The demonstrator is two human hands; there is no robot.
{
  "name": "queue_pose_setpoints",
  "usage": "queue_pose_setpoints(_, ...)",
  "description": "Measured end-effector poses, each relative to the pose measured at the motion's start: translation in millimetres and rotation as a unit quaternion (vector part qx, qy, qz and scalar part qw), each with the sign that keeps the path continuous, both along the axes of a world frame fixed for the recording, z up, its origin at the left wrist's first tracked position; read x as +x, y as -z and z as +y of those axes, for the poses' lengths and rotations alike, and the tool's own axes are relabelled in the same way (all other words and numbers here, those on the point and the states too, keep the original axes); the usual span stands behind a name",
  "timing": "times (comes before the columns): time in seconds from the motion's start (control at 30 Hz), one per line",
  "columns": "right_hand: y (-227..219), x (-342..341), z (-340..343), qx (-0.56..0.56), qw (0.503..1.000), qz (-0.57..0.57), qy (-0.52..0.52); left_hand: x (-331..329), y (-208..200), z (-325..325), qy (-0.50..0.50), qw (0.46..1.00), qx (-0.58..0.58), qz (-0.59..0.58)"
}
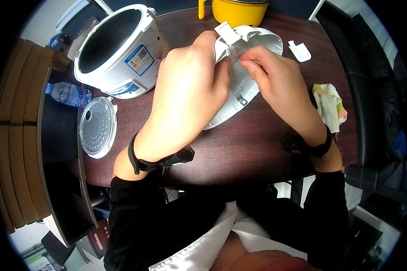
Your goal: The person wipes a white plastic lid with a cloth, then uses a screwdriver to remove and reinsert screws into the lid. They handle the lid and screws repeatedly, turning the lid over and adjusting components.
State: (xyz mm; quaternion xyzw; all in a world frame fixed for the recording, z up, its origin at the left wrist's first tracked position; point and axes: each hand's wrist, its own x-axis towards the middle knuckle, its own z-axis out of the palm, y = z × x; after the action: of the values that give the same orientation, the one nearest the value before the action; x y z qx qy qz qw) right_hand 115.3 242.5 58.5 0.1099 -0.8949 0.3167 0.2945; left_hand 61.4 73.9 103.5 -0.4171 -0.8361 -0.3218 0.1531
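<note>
**White cover in both hands, stuff parked all around the worktop**

So the white plastic cover (246, 88) is up at the far-middle part of the dark wood worktop (257, 144), tilted, with its hollow side showing. The left hand (185, 86) is clamped on its edge, right by a chunky white tab (228, 34), and blocks a good chunk of the view. The right hand (276, 74) is at the inner side, thumb and forefinger close together near that tab; can't tell if they've actually got hold of anything, too small to see.

Neighbours: a big white pot-shaped body (106, 74) with a dark inside is tipped over at a slant just left of the left hand, so not much room there. Below it there's a round perforated disc (97, 128), with a water bottle (70, 94) beside it. A yellow pot (239, 12) sits right behind the cover. Off to the right: a small white plastic piece (300, 51), then a crumpled cloth (330, 106) near the right wrist.
</note>
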Motion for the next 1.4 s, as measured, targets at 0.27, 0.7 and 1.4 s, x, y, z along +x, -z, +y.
queue_pose_setpoints(0.27, 0.1, 1.7, -1.9, 0.000, 1.000, 0.012, 0.003, 0.1, -0.1, 0.0, 0.005, 1.000, -0.008, -0.016)
queue_pose_setpoints(0.7, 3.4, -1.1, -0.9, -0.024, 1.000, 0.013, -0.006, 0.6, -0.9, -0.1, 0.003, 1.000, -0.013, -0.007)
queue_pose_setpoints(1.4, 6.2, -2.9, -1.9, -0.047, 0.999, 0.006, -0.002, 2.6, -1.7, 0.0, -0.004, 1.000, -0.020, -0.018)
